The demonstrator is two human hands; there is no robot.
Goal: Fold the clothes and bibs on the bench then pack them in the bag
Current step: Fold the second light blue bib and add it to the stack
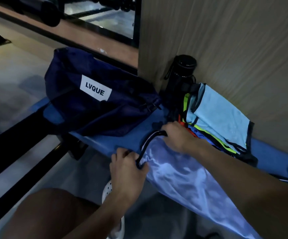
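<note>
Garment [188, 176] runs offscreen, gripped by left hand [127, 168] and right hand [177, 137]

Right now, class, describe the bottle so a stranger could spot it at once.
Find the blue bench and follow it to the beige wall corner. The bottle stands upright there, between the navy bag and the bib pile: the only hard, black cylinder among soft fabrics.
</note>
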